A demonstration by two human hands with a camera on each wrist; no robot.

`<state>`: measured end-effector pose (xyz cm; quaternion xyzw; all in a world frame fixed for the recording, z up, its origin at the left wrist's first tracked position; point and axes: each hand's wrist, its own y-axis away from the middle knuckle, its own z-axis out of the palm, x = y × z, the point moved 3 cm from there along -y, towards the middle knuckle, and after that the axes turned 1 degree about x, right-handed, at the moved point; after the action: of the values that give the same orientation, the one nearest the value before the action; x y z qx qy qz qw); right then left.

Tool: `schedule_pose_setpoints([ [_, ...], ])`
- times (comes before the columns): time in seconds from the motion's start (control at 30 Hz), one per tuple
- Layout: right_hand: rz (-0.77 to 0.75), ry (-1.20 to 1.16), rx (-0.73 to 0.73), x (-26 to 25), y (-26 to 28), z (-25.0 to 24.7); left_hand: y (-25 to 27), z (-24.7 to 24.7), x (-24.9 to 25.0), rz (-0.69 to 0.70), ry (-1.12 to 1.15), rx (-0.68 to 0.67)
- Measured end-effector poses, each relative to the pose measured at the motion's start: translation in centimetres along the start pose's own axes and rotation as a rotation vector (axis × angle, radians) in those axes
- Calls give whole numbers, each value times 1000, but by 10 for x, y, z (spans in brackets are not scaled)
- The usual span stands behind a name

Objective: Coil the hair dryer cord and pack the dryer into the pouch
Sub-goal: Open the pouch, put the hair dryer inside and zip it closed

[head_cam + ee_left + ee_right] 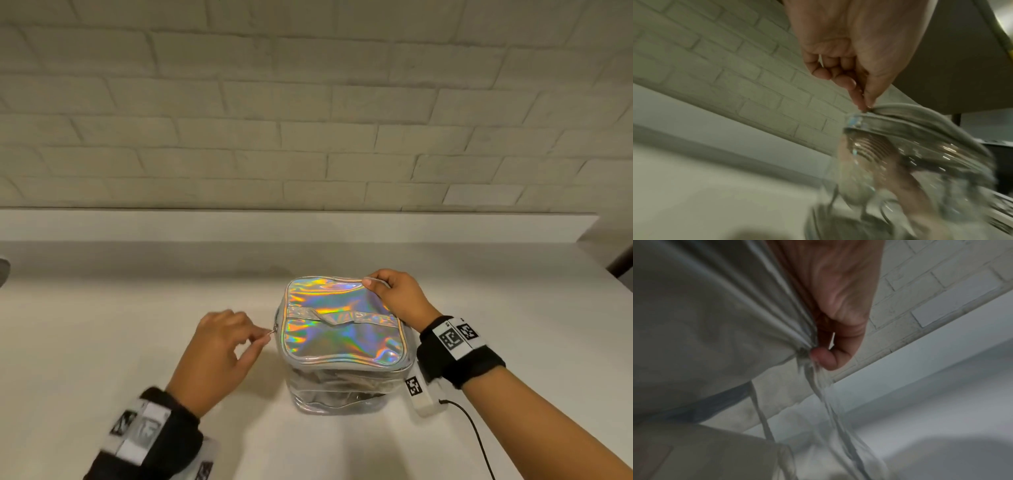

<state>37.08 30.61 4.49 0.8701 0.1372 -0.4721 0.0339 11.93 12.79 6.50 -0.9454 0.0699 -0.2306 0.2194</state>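
A boxy pouch [339, 329] with a holographic silver lid and clear sides stands on the white counter [137, 308]. Its lid lies down over the top. My left hand [219, 346] pinches the small metal zipper pull [274, 331] at the pouch's left side; the left wrist view shows thumb and forefinger pinching the zipper pull [866, 110] at the lid seam. My right hand [397, 296] pinches the lid's far right rim, and the right wrist view shows the pouch fabric [735, 321] bunched at its fingertips [822, 358]. Through the clear wall the hair dryer [875, 154] shows, blurred.
A white brick wall [308, 102] with a low ledge backs the counter. A thin black cable [476, 435] runs from my right wrist device toward the front edge. Bare counter stretches left of the pouch.
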Motion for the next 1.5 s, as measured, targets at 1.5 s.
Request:
schedule_pose_setpoints([
  [1.5, -60, 389, -206, -18, 45, -75, -90, 75, 25, 24, -214, -371],
])
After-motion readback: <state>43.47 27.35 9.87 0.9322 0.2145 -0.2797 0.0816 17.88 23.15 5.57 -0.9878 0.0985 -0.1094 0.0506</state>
